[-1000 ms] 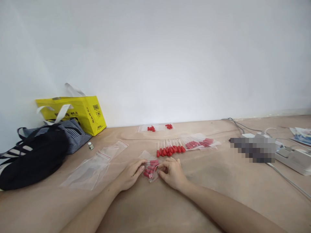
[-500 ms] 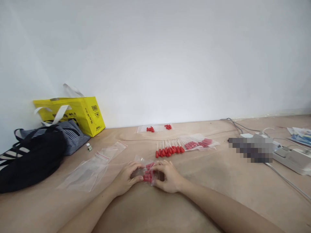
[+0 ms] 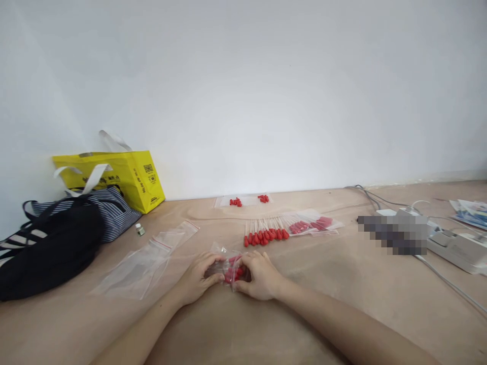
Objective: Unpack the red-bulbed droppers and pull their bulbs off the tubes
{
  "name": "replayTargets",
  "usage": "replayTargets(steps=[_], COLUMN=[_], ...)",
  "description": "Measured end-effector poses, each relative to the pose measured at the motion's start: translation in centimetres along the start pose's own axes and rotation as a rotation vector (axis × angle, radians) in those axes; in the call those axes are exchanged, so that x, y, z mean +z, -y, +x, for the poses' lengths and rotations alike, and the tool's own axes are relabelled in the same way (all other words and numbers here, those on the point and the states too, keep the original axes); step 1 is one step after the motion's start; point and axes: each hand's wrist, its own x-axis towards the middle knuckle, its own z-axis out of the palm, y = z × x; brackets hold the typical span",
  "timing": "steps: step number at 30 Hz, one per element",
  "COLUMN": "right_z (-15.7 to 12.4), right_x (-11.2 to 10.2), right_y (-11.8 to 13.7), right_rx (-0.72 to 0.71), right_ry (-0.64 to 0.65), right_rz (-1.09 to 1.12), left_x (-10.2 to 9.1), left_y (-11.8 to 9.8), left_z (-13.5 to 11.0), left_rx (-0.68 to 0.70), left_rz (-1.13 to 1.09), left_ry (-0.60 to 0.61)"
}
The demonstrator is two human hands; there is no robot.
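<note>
On the near middle of the brown surface (image 3: pixel 323 284), the left hand (image 3: pixel 198 278) and right hand (image 3: pixel 262 277) grasp a clear plastic bag (image 3: pixel 223 268) of slender red-bulbed pieces (image 3: pixel 232 276), seemingly folding it, next needing even pinching.

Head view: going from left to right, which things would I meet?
Black bag, small bottle, left hand, held clear bag of red pieces, right hand, bagged red pieces, white power strip.

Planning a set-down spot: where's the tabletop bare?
Bare tabletop: between right hand and white power strip; also between the forearms, on the near side. Crowded: the middle, with the handled clear bag, red-bulbed droppers and bagged droppers; also left, with flat bags and black bag.
</note>
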Motion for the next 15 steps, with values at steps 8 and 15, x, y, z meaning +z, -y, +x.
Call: replayTargets(steps=[8,15], right_z=[0.2,0.5], right_x=[0.9,1.5], right_y=[-0.9,-1.9], right_rx=[-0.034,0.019], right_ry=[0.016,-0.024], right_rz=[0.263,0.483], left_x=[-0.1,-0.2], left_y=[0.0,0.0], left_z=[0.0,0.0], left_rx=[-0.003,-0.019], left_rz=[-0.047,-0.027], left_ry=[0.027,0.021])
